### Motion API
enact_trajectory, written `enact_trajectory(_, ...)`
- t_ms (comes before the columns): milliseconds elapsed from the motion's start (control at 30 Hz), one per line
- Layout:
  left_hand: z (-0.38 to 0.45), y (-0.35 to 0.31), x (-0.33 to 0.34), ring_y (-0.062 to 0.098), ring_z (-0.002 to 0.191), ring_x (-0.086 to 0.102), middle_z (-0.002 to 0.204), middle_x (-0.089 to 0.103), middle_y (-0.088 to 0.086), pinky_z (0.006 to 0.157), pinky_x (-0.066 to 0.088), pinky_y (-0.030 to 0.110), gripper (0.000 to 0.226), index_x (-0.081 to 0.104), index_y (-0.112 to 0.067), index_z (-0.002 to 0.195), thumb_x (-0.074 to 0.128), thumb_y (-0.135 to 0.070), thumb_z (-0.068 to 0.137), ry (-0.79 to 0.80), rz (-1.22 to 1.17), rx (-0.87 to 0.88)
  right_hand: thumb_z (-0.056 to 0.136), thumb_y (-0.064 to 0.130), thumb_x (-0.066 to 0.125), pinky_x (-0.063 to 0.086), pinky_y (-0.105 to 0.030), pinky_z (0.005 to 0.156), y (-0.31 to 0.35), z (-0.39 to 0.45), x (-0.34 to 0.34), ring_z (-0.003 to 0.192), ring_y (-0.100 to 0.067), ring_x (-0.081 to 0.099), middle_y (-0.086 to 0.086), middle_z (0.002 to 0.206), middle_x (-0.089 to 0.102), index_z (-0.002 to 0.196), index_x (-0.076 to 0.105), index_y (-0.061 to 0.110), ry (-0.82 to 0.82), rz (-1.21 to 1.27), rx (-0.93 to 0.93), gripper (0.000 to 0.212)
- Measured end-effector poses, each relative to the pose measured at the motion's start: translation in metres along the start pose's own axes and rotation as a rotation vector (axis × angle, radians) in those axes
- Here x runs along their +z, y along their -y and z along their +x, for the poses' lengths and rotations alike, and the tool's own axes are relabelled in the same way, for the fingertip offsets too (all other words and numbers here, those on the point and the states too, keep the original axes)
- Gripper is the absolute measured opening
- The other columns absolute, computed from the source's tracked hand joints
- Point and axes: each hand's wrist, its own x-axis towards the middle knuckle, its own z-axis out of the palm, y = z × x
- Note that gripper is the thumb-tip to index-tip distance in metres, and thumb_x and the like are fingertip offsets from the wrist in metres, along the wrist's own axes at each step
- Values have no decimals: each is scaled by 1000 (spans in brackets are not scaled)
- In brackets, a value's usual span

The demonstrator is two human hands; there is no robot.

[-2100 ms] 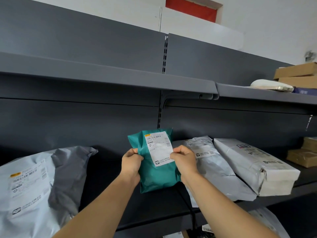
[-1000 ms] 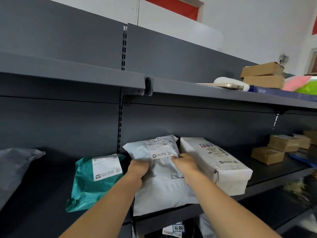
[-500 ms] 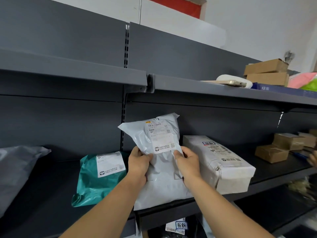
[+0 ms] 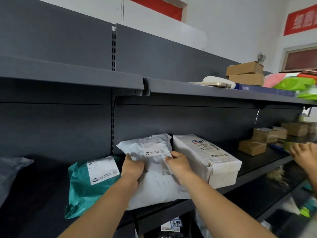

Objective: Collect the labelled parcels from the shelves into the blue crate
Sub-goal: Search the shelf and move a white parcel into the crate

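Note:
A white labelled poly-bag parcel point(image 4: 154, 169) lies on the dark middle shelf point(image 4: 257, 166), leaning back against the rear panel. My left hand point(image 4: 133, 167) grips its left edge and my right hand point(image 4: 178, 164) grips its right side just below the label. To its left lies a teal bag parcel point(image 4: 89, 182) with a white label. A long white wrapped box parcel point(image 4: 205, 157) lies to its right, touching it. The blue crate is out of sight.
A grey bag point(image 4: 10, 170) sits at the far left of the shelf. Small cardboard boxes point(image 4: 267, 138) stand at the right, where another person's hand point(image 4: 305, 155) reaches in. The upper shelf point(image 4: 205, 90) carries boxes and coloured bags. More parcels lie on the shelf below.
The teal parcel was set down at the left. Both hands then took the white bag, raised it upright, and have now lowered it back onto the shelf.

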Motion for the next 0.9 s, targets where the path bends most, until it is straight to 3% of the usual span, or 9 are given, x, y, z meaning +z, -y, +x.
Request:
enact_trajectory(67, 9, 6, 5, 37, 90, 65, 114, 62, 19, 68, 58, 44, 80, 27, -22, 144, 57, -18, 70, -46, 127, 64, 89, 13, 53, 59, -40, 81, 0, 1, -2, 87, -30, 70, -8, 98, 72, 100, 70, 16, -15, -39, -24, 21)
enact_trajectory(100, 10, 5, 7, 41, 108, 59, 126, 55, 21, 87, 54, 49, 80, 30, -21, 142, 57, -22, 67, -78, 223, 119, 89, 13, 53, 56, -34, 85, 2, 2, -4, 94, -29, 69, -8, 104, 71, 108, 69, 14, -32, -75, -46, 24)
enact_trajectory(167, -2, -8, 14, 39, 131, 38, 143, 37, 19, 109, 36, 43, 73, 31, -17, 145, 59, -17, 77, -127, 330, 269, 89, 13, 55, 49, -26, 86, 8, 7, -13, 97, -22, 65, -6, 112, 70, 116, 67, 13, -55, -113, -85, 29)
enact_trajectory(233, -15, -23, 25, 33, 139, 25, 150, 25, 15, 112, 28, 37, 66, 30, -13, 146, 56, -9, 85, -135, 354, 416, 88, 10, 56, 47, -26, 90, 16, 15, -25, 97, -19, 63, -4, 112, 70, 110, 69, 14, -74, -99, -128, 26)
enact_trajectory(367, -21, -38, 68, 28, 133, 36, 144, 33, 12, 111, 33, 36, 56, 37, -13, 142, 54, -10, 89, -57, 324, 567, 87, 12, 61, 44, -30, 103, 32, 38, -69, 112, -21, 61, -5, 116, 68, 108, 70, 11, -141, -67, -201, 23)
enact_trajectory(500, -19, -41, 119, 26, 116, 53, 128, 53, 4, 95, 41, 29, 40, 52, -11, 129, 56, -23, 90, 97, 226, 371, 87, 20, 63, 39, -35, 110, 35, 72, -127, 123, -22, 54, -3, 130, 60, 121, 64, 11, -139, -139, -127, 35)
enact_trajectory(667, -1, -22, 175, 27, 113, 56, 128, 59, 8, 100, 45, 37, 51, 50, -6, 130, 56, -38, 90, 171, 46, 72, 91, 18, 62, 43, -32, 103, 18, 94, -177, 124, -25, 51, -9, 142, 49, 142, 42, 7, 62, -281, 53, 56)
enact_trajectory(800, 0, -11, 200, 19, 73, 55, 87, 60, 5, 64, 43, 27, 39, 56, -6, 118, 55, -36, 94, 168, -41, -60, 92, 18, 62, 53, -34, 84, 5, 100, -194, 85, -22, 62, -10, 99, 64, 134, 46, 2, 220, -246, 180, 48)
enact_trajectory(900, -1, -7, 205, 21, 66, 58, 79, 62, 7, 53, 44, 25, 41, 59, -4, 114, 55, -39, 93, 157, -86, -82, 88, 20, 66, 58, -43, 82, -6, 110, -196, 78, -25, 69, -13, 86, 70, 108, 62, 3, 316, -177, 235, 26)
